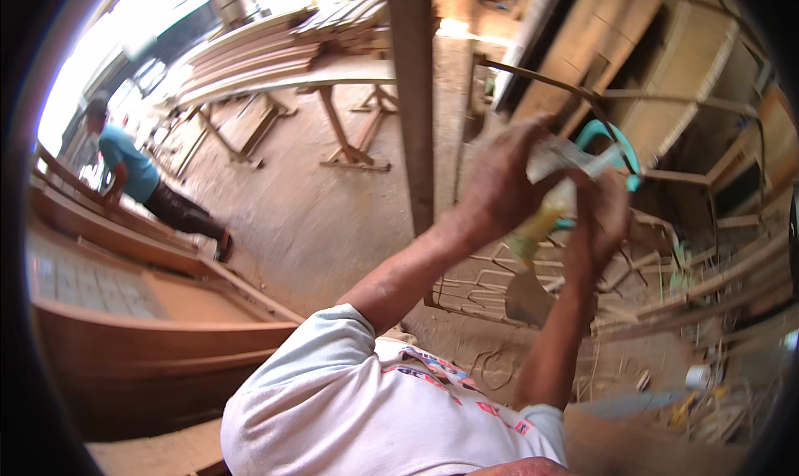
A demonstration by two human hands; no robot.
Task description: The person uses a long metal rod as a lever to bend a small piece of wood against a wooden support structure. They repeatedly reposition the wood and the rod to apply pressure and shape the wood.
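Both my hands are raised in front of me at a clear plastic bag (569, 153) with something yellow-green in its lower part (538, 226). My left hand (509, 166) is closed on the bag's upper left edge. On the other side, my right hand (606, 210) is closed on its upper right edge, with the fingers partly smeared by motion. The bag's lower part hangs between my forearms. What exactly lies inside is too blurred to tell. Just behind the bag shows a teal curved rim (626, 147).
A wooden post (414, 101) stands left of my hands. Metal frames (666, 176) and boards (583, 43) crowd the right. Stacked planks (258, 56) lie on trestles at the back. A person in a blue shirt (129, 161) leans by wooden furniture (125, 334) at left.
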